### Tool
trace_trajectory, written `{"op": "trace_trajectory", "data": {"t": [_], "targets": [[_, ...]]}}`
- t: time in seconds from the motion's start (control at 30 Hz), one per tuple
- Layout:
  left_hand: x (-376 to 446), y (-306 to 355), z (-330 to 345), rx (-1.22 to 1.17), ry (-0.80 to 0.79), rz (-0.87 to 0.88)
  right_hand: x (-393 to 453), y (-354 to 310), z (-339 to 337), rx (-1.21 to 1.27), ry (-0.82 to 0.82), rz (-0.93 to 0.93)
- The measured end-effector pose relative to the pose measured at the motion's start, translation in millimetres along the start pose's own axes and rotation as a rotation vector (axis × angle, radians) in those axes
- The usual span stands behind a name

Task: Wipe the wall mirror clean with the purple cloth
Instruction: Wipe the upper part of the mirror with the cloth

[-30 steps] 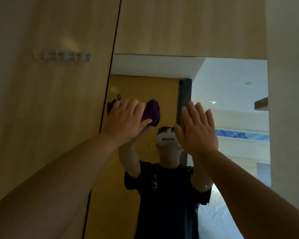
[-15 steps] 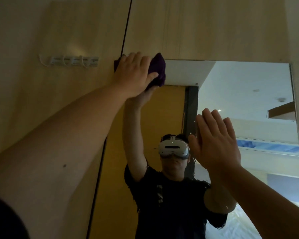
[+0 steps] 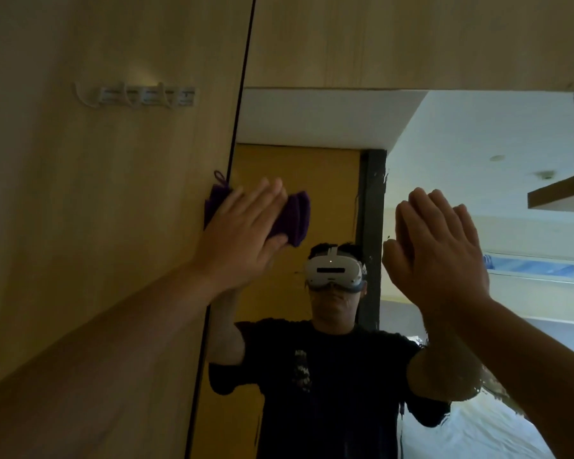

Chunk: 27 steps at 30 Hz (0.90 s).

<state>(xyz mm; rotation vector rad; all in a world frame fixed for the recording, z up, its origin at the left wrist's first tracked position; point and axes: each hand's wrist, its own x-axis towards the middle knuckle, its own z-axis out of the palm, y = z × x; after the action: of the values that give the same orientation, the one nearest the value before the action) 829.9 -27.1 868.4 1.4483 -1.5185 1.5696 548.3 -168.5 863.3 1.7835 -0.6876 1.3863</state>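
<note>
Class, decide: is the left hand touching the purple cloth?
Touching. The head view shows the left hand pressed flat over the purple cloth against the mirror.

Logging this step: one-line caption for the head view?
Left hand presses purple cloth against wall mirror's left edge; right hand flat on glass.

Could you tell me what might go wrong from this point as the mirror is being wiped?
The right hand lies flat and bare against the mirror, so it may leave fresh prints on the glass. The left hand presses the cloth with straight fingers rather than gripping it, so the bunched cloth could slip and drop. The cloth also overlaps the mirror's left edge onto the wood panel, so that stroke may miss glass.
</note>
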Motion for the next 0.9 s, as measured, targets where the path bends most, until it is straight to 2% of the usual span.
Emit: {"op": "trace_trajectory", "data": {"t": [0.23, 0.33, 0.5, 0.67, 0.9], "targets": [[-132, 52, 27, 0.027, 0.010, 0.073, 1, 0, -7, 0.109, -0.001, 0.003], [-145, 54, 25, 0.023, 0.028, 0.103, -1, 5, -18, 0.238, 0.027, 0.021], [-135, 53, 26, -0.002, 0.119, 0.108, 1, 35, -27, 0.099, 0.002, 0.078], [-74, 46, 13, -0.005, 0.219, 0.049, -1, 42, -19, 0.024, -0.047, 0.076], [138, 16, -47, 0.036, 0.339, -0.112, -1, 46, -12, 0.010, -0.002, 0.069]]}}
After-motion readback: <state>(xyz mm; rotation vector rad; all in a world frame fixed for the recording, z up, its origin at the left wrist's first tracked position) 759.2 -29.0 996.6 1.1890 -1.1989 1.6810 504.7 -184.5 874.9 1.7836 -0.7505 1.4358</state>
